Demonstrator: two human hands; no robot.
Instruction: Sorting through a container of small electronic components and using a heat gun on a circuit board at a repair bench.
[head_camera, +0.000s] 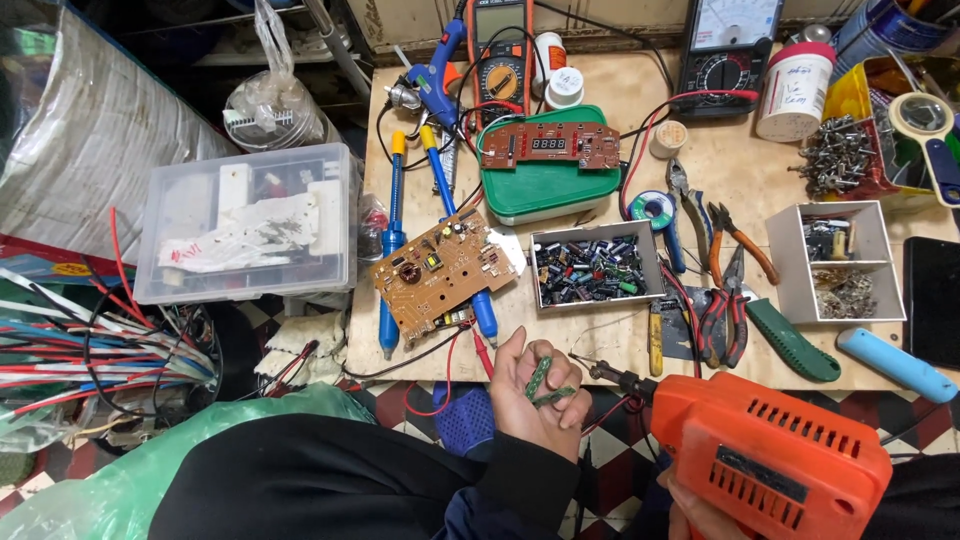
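Small board held up to drill bit at bench edge.

Left hand (535, 385) pinched a narrow green board (540, 383) between clenched fingers, off the near edge of the bench (610, 345), below the tray of capacitors (592, 268). Right hand (700, 515) was mostly hidden under the orange drill (770, 450); it appeared wrapped around the grip, fingers out of sight. The bit (590, 362) pointed at the green board, tip just beside it. Judgement: the step wanted the board braced flat, fingertips kept clear of the bit's line, drill square to the board, light pressure. Brown circuit board (435, 272) lay on the bench, pliers (725, 320) to the right.
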